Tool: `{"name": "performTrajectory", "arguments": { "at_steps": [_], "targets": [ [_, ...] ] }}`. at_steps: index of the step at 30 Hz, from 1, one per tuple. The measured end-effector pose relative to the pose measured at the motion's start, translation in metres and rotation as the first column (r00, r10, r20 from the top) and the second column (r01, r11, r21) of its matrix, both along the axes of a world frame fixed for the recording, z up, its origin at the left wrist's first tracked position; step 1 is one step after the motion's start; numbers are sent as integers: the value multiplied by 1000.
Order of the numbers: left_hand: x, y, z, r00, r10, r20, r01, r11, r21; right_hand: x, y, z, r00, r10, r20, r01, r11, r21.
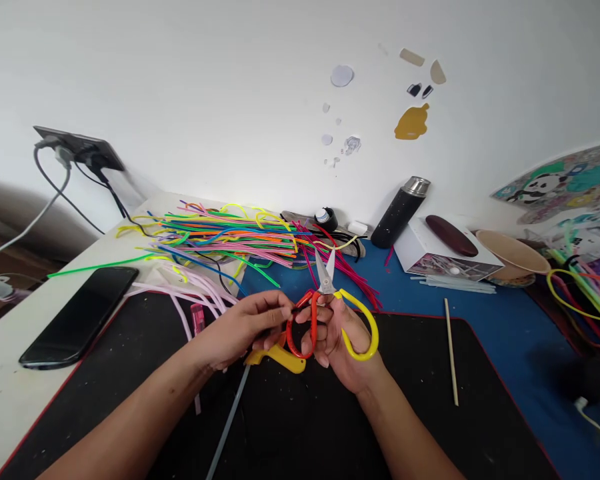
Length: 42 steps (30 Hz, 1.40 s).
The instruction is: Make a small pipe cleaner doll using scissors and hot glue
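My right hand (353, 347) holds a pair of scissors (325, 285), with one red and one yellow handle loop. The blades point away from me and stand slightly apart. Close by on the left, my left hand (260, 319) is closed in a pinch beside the red loop. A short, thin black piece (296, 309) sticks out from its fingertips towards the right fingers; its kind is too small to make out. Below both hands lies a yellow glue gun (287, 360), partly hidden by the left hand, with a translucent glue stick (229, 427) running towards me.
Many coloured pipe cleaners (230, 233) are heaped at the back. On the left lies a phone (80, 317). A black flask (399, 217) leans against the wall near a white box (430, 250). A wooden stick (451, 353) rests on the black mat (405, 427).
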<state>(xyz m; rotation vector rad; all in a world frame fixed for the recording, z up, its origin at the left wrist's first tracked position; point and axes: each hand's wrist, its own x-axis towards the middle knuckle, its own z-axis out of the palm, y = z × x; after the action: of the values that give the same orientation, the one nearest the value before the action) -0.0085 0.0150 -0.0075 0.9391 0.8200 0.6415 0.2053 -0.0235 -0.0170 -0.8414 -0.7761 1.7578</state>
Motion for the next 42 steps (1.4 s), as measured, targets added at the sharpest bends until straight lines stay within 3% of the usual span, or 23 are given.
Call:
{"name": "performTrajectory", "arguments": {
  "at_steps": [2, 4, 7, 13, 24, 33, 42],
  "targets": [
    [-5, 6, -1, 973, 212, -94, -201, 972, 119, 3, 0, 5, 999, -20, 48, 18, 999, 45],
    [-10, 11, 0, 913, 390, -122, -347, 897, 273, 4, -1, 6, 995, -25, 95, 17, 996, 82],
    [-14, 14, 3, 858, 493, -142, -387, 805, 450, 2, -3, 0, 984, -10, 176, -11, 993, 115],
    [-10, 9, 7, 845, 502, -184, -333, 763, 553, -11, -7, -10, 946, 15, 323, -73, 983, 167],
    [-2, 5, 6, 862, 476, -172, -322, 778, 539, 3, -25, 18, 861, 30, 508, -112, 985, 132],
    [11, -3, -3, 900, 390, -193, -257, 835, 486, 16, -54, 4, 764, 83, 640, -129, 991, 26],
    [17, -6, -5, 922, 337, -192, -216, 858, 466, 11, -62, -3, 768, 88, 635, -118, 993, 6]
  ]
}}
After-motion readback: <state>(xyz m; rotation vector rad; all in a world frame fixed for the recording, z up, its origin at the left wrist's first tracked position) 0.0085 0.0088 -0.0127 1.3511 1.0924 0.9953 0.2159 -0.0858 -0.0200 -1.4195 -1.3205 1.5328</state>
